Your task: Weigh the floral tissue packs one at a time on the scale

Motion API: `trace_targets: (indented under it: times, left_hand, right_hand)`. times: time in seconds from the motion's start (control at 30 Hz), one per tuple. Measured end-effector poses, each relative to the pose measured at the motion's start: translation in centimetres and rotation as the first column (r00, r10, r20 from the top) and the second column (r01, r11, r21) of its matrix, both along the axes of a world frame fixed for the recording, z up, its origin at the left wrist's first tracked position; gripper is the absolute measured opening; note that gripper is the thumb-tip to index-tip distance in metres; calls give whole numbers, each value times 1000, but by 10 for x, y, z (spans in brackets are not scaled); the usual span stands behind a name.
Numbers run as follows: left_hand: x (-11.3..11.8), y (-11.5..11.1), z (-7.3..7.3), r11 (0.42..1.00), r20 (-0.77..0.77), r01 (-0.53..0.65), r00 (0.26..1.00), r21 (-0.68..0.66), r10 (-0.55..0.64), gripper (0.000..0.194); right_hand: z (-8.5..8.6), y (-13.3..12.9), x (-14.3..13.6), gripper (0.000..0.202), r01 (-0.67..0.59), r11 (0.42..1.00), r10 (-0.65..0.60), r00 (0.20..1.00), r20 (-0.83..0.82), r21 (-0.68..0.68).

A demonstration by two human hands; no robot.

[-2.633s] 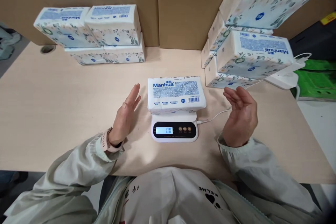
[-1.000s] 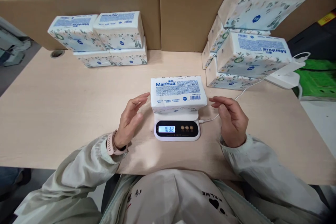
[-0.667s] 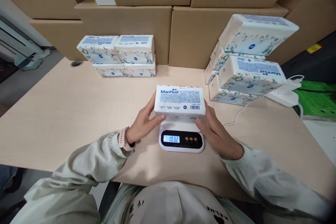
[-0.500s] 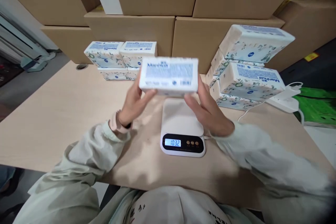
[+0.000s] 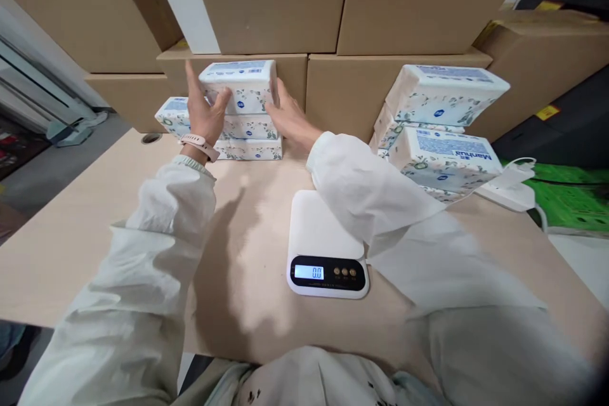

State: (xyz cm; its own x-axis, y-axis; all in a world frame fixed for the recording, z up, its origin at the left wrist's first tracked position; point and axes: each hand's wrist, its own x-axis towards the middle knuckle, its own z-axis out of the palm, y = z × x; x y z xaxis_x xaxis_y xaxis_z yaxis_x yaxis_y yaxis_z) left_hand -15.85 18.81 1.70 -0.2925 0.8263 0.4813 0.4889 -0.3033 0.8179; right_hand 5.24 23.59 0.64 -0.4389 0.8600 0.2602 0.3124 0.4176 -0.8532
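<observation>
Shifted pack (image 5: 240, 90) from scale (image 5: 322, 225) to left stack (image 5: 252, 127), pinched between left hand (image 5: 204, 117) and right hand (image 5: 291, 120); returned scale to 0.0, apparently done weighing.

Scale (image 5: 309, 222) on table (image 5: 104, 216), near the middle | left pile (image 5: 250, 128) behind scale, to its left | top pack (image 5: 245, 90) there, between left hand (image 5: 205, 117) and right hand (image 5: 291, 119) | right pile (image 5: 442, 162) behind scale, to its right | boxes (image 5: 266, 3) behind both piles

Stacked brown cardboard boxes (image 5: 271, 0) behind a pale table (image 5: 95, 222), grey floor (image 5: 95, 143) leftward.
</observation>
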Motion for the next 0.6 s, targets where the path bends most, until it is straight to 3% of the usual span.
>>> trace_targets:
  times: [0.07, 0.1, 0.17, 0.2, 0.23, 0.27, 0.3, 0.37, 0.4, 0.43, 0.47, 0.53, 0.6]
  left_hand:
    - [20, -18, 10, 989, -202, -136, 969, 57, 145, 90]
    - [32, -26, 16, 985, -236, -133, 959, 113, 157, 84]
    - [61, -42, 24, 978, -173, -1, 984, 211, 38, 72]
    - [77, -49, 26, 966, -87, 105, 992, 236, -86, 67]
    - [95, -57, 26, 947, 24, 227, 971, 228, -238, 62]
    - [114, -63, 24, 912, 150, 366, 907, 185, -394, 57]
    - [134, -69, 20, 851, 282, 512, 805, 115, -522, 54]
    - [176, -75, 8, 640, 526, 767, 563, -46, -638, 57]
    - [198, -76, 0, 523, 615, 845, 471, -109, -633, 63]
    - [220, -75, -8, 437, 672, 886, 418, -153, -612, 70]
    - [241, -73, -15, 388, 701, 903, 399, -187, -591, 77]
    - [278, -67, -25, 346, 716, 909, 401, -233, -571, 85]
    - [299, -67, -29, 315, 709, 917, 390, -244, -588, 86]
  right_hand:
    - [10, -40, 28, 74, -10, 1000, 10, 1000, 7, -9]
    - [15, -64, 46, 72, -52, 997, 53, 998, -32, 49]
    - [27, -115, 90, 54, -73, 965, 94, 993, -74, 251]
    - [31, -138, 114, 42, -7, 933, 41, 995, -87, 360]
    - [33, -158, 139, 33, 121, 868, -61, 988, -139, 482]
    - [33, -174, 164, 27, 325, 741, -196, 942, -274, 588]
    - [29, -183, 190, 26, 533, 585, -323, 845, -427, 612]
    - [11, -185, 240, 27, 831, 313, -506, 556, -659, 461]
    - [-3, -179, 264, 25, 892, 273, -580, 451, -678, 360]
    - [-18, -170, 286, 27, 909, 316, -652, 416, -634, 271]
    - [-33, -160, 304, 29, 911, 371, -713, 404, -573, 180]
    - [-59, -144, 327, 43, 857, 512, -759, 486, -432, 64]
    - [-72, -140, 329, 55, 770, 635, -705, 611, -360, 63]
